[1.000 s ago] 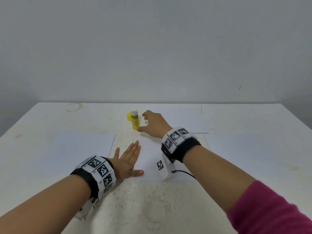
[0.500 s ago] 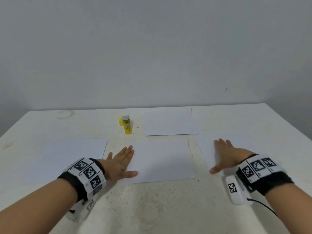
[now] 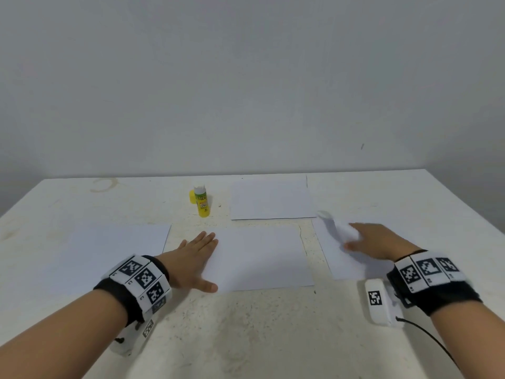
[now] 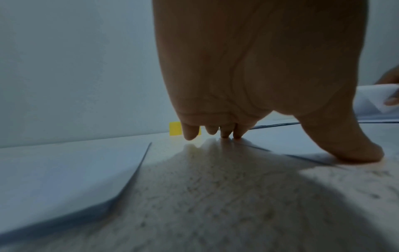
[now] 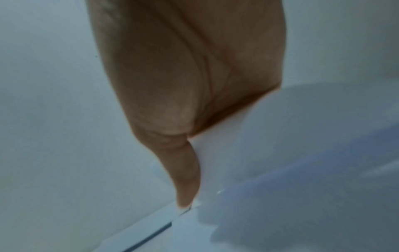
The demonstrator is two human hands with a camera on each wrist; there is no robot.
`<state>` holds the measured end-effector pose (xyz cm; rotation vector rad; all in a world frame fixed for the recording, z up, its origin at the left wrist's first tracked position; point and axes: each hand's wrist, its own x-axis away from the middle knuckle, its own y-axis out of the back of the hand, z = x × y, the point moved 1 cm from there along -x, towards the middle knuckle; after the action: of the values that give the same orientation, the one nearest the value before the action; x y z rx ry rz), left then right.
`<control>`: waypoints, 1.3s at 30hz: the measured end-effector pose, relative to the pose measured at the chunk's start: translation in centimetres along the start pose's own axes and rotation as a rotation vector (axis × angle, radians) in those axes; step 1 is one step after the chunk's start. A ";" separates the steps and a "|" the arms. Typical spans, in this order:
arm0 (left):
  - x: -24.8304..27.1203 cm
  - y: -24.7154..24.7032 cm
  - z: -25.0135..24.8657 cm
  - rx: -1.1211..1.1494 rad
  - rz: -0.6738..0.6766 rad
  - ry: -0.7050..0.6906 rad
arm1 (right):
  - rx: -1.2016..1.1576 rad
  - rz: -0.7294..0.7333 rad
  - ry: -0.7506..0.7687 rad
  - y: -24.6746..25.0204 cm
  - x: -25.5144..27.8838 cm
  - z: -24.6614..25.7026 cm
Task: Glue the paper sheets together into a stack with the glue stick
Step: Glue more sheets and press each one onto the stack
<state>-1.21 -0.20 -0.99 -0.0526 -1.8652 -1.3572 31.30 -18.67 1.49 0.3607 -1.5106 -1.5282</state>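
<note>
Several white paper sheets lie on the table. My left hand (image 3: 196, 258) rests flat, fingers straight, on the left edge of the centre sheet (image 3: 262, 258); its thumb (image 4: 345, 150) presses the paper. My right hand (image 3: 366, 239) grips the right sheet (image 3: 338, 258) and its far left part curls up off the table (image 4: 371, 100). My thumb (image 5: 185, 170) lies against that sheet (image 5: 280, 136). The yellow glue stick (image 3: 202, 201) stands upright and uncapped behind the centre sheet, apart from both hands, with its yellow cap (image 3: 192, 196) beside it.
Another sheet (image 3: 273, 198) lies at the back, right of the glue stick. A further sheet (image 3: 114, 247) lies to the left of my left hand. The white speckled table (image 3: 246, 337) meets a plain wall at its far edge.
My right hand left the glue stick, swung right onto the right sheet, and now lifts that sheet's edge. My left hand has stayed on the centre sheet.
</note>
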 end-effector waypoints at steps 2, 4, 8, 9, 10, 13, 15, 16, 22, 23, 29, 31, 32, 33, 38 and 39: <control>-0.1 -0.1 -0.1 0.029 0.007 0.000 | -0.097 -0.232 -0.012 1.1 0.6 0.5; -0.1 -0.1 -0.2 0.046 -0.002 0.010 | -0.171 -0.390 0.002 1.9 1.7 1.8; -0.4 -0.2 -0.2 0.044 0.014 -0.007 | -0.191 -0.251 0.117 1.0 3.8 7.8; -0.5 -0.2 -0.1 0.042 0.025 -0.012 | -0.160 -0.170 0.156 0.0 4.0 9.5; -0.7 -0.3 0.0 0.037 0.035 -0.012 | -0.134 -0.100 0.187 -1.1 3.9 11.3; -0.8 -0.2 -0.3 0.021 0.059 0.016 | -0.111 0.006 0.217 -4.4 3.1 15.5; -0.7 -0.3 -0.6 0.015 0.053 0.042 | -0.141 0.034 0.184 -6.0 2.4 17.5; -0.6 -0.3 -0.7 0.012 0.047 0.053 | -0.154 0.051 0.173 -6.5 2.2 18.2; -0.6 0.0 -0.8 -0.017 0.079 0.043 | -0.186 0.065 0.079 -7.8 1.4 20.4; -0.7 0.0 -0.7 -0.015 0.081 0.028 | -0.204 0.074 0.059 -8.1 1.2 20.6; -0.8 -0.2 -0.8 -0.006 0.056 0.054 | -0.255 0.067 0.036 -8.5 0.8 21.3; -0.7 -0.2 -0.9 -0.015 0.052 0.054 | -0.258 0.071 0.039 -8.5 0.9 21.5; -0.7 -0.2 -0.8 -0.015 0.058 0.044 | -0.260 0.073 0.040 -8.5 0.9 21.5; -0.7 -0.2 -0.7 -0.013 0.067 0.026 | -0.260 0.073 0.043 -8.6 0.9 21.5; -1.1 -0.4 -0.2 0.004 0.064 0.000 | -0.248 0.081 0.032 -8.8 1.1 21.4; -1.1 -0.4 -0.2 0.007 0.062 -0.005 | -0.249 0.084 0.030 -8.8 1.1 21.4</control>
<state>-0.53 -0.10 -2.00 -0.1091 -1.8568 -1.3099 11.18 -7.70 -1.67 0.1718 -1.2782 -1.6134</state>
